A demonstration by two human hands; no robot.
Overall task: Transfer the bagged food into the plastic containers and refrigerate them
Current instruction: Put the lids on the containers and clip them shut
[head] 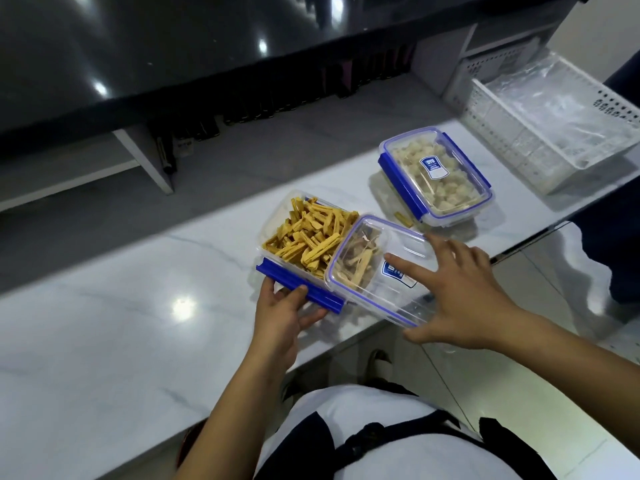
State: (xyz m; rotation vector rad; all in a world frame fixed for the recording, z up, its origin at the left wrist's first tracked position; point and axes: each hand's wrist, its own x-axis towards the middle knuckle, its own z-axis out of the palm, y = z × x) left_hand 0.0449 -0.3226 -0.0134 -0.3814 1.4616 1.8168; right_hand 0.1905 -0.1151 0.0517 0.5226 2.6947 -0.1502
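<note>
A clear plastic container [304,237] filled with yellow-orange strips of dried food [308,233] is set on the white marble-patterned counter [138,306], close to its near edge. A blue locking clip [299,289] along the container's near side is gripped by the left hand [282,317]: the thumb is laid on top of the clip and the fingers are curled beneath it. A transparent lid [377,268] with a blue seal line and a blue label is laid tilted over the right part of the container, so that only that part is covered and the rest of the strips are left exposed. The right hand [460,296] is spread over the lid with fingers straight and apart; the index finger is pressed on the lid near the label, and the thumb is held at the lid's near edge.

A second clear container [438,176], filled with pale cube-shaped pieces, is seen farther back and to the right on the counter, well apart from the first. Its lid is on, with blue clips along the sides. A single yellow strip [401,218] is seen lying on the counter just beside it. At the far right a white perforated basket [485,112] is placed, with crumpled clear plastic bags [561,109] inside
</note>
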